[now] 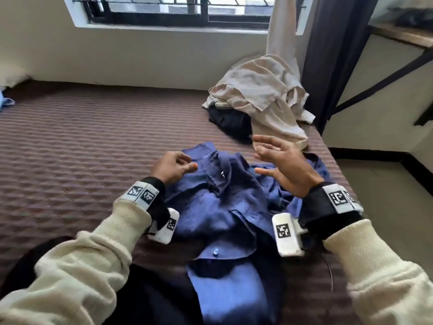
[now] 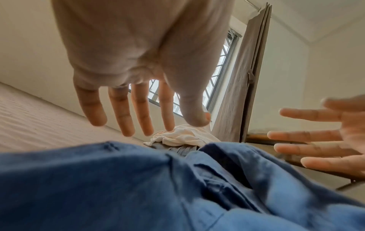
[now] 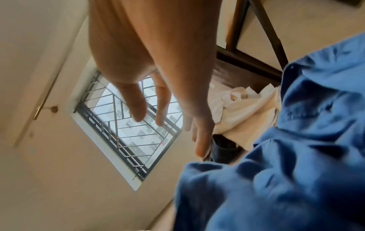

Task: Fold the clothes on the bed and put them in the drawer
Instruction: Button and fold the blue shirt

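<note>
So far: nothing looks folded, and no drawer is in view (a judgement).
Shirt: crumpled blue button-up cotton shirt [image 1: 218, 202] lies on the brown quilted bed cover [image 1: 70, 141], directly beneath both hands.
Left hand [image 1: 172, 167]: loosely spread, holding nothing, over the collar.
Right hand [image 1: 283, 165]: fingers splayed, empty, above the shirt.
Beyond: heaped beige garment [image 1: 260, 90] past the right hand, unfolded.

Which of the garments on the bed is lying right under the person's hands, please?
The blue shirt, spread crumpled beneath both open hands; the beige garment and dark one are heaped farther off.
</note>
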Demonstrator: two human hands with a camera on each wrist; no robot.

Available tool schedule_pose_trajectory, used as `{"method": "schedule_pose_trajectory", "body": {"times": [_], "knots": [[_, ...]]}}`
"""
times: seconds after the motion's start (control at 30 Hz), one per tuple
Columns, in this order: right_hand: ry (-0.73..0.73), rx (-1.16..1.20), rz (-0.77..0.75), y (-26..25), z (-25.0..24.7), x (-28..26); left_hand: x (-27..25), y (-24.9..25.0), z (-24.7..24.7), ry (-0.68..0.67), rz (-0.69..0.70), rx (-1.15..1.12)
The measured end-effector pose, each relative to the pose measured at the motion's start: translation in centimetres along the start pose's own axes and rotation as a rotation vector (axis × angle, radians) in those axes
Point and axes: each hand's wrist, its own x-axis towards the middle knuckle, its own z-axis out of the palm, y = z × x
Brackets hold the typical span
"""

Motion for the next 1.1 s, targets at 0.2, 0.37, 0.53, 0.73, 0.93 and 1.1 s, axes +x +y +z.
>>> {"method": "schedule_pose_trajectory", "body": {"times": [0.2, 0.37, 0.53, 0.73, 0.93, 1.1], "knots": [[0.207, -0.245, -0.063, 2.2, -3.9, 1.3, -0.6, -1.4, 2.0, -0.227, -0.106, 0.359], [0.067, -0.490, 0.048, 4.7, -5.3, 2.2, -1.4, 0.2, 2.0, -0.405, -0.065, 0.459], [-0.003, -0.821, 0.064, 9.1, -5.7, 4.1, -1.7, 0.7, 1.9, -0.315, 0.019, 0.514], [0.334, -0.517, -0.155, 6.8, -6.5, 3.8, -2.0, 0.4, 0.8, 0.102, -0.032, 0.328], [0.210, -0.424, -0.036, 5.2, -7.0, 1.9, -2.9, 1.0, -1.4, 0.415, -0.020, 0.176], [0.079, -0.675, 0.127, 9.2, -5.2, 1.2, -4.3, 0.8, -1.3, 0.371, 0.026, 0.059]]}}
